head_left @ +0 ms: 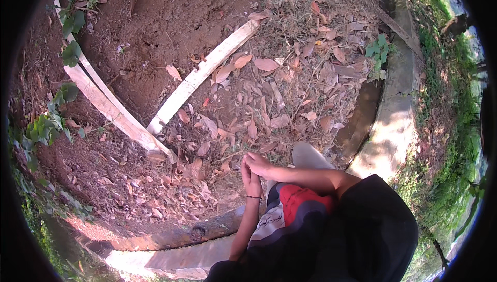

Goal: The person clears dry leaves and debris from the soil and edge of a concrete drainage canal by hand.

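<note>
Hands: left hand (252,177) and right hand (259,164) pressed together, fingers grasping nothing | ahead: dry leaves (269,100), two pale planks (202,72)

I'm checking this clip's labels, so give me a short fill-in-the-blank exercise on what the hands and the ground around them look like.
1. The left hand and the right hand are pressed ____, with nothing visible in their grip.
2. Two pale wooden planks, the left plank and the right plank, meet in the shape of the letter ____.
3. The ground in front of the hands is strewn with dry brown ____.
4. A thin dark band circles the ____ wrist.

Missing words: together; V; leaves; left
</note>
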`<state>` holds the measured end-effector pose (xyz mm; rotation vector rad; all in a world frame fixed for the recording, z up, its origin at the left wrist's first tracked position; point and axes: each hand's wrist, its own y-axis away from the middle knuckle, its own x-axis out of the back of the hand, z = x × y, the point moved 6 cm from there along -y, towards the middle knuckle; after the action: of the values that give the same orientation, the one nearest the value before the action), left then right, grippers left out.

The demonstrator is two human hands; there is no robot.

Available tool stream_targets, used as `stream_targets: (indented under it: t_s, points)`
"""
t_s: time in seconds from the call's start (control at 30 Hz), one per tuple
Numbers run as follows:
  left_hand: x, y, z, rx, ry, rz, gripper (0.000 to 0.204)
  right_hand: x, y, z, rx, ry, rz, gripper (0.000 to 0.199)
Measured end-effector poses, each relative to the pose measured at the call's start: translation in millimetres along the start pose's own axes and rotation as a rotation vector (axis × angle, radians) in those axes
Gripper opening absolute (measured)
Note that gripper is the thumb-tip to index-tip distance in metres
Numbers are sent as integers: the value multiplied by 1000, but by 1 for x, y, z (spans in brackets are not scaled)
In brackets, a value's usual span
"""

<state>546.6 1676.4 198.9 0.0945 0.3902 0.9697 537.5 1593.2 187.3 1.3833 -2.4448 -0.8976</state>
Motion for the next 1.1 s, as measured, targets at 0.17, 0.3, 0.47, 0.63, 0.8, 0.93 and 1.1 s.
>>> stream_targets:
  t_s: [0.17, 0.3, 0.47, 0.63, 0.8, 0.93, 1.1]
  points:
    - [-19, -10, 29, -59, -422, -83, 55, 1, -2, -1, -117, -375, -43, 22]
    - [-41, -41, 28, -149, -729, -128, 47, 26, -25, -4, -124, -233, -47, 26]
    - [-55, -61, -30, 189, -1023, -134, 44, 83, -60, 10, -208, 277, -190, 38]
    - [-83, -41, -89, 614, -1050, -238, 51, 220, -124, 78, -422, 365, -17, 42]
    - [-42, 89, -179, 1220, -1057, -67, 61, 332, -214, -3, 271, 1471, -155, 30]
    - [-54, 176, -232, 1275, -1342, -551, 69, 373, -329, -69, 774, 1619, 287, 37]
    - [-97, 192, -242, 1112, -1251, -334, 59, 427, -443, -114, 461, 1927, 345, 61]
